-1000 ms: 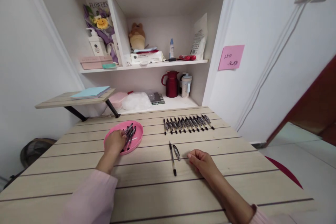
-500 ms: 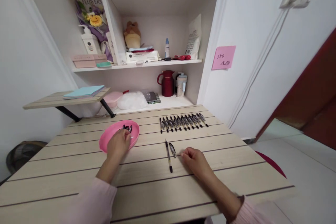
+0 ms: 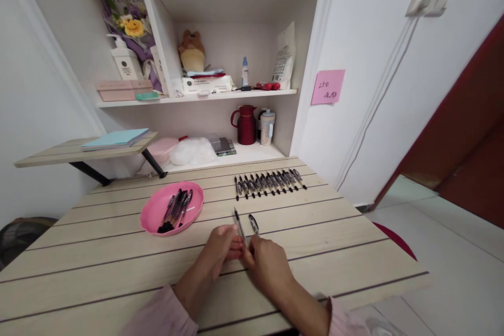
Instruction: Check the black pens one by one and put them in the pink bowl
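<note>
My left hand (image 3: 222, 245) and my right hand (image 3: 264, 261) meet over the middle of the wooden table (image 3: 118, 268), both closed on a black pen (image 3: 238, 222) that sticks up and away from the fingers. A pen cap (image 3: 254, 223) lies on the table just right of the pen's tip. A pink bowl (image 3: 151, 219) to the left holds several black pens (image 3: 176, 208). A row of several capped pens (image 3: 268, 182) lies side by side further back on the table.
Behind the table stand white shelves with a red jug (image 3: 246, 124), a cup (image 3: 266, 127), bottles, a plush toy (image 3: 191, 51) and a flower bouquet. A small side shelf (image 3: 79, 149) carries blue paper. A pink note (image 3: 327, 86) sticks to the wall.
My left hand left the pink bowl and came to the table's middle. Both hands closed on the pen that lay there and lifted it. The view shifted right.
</note>
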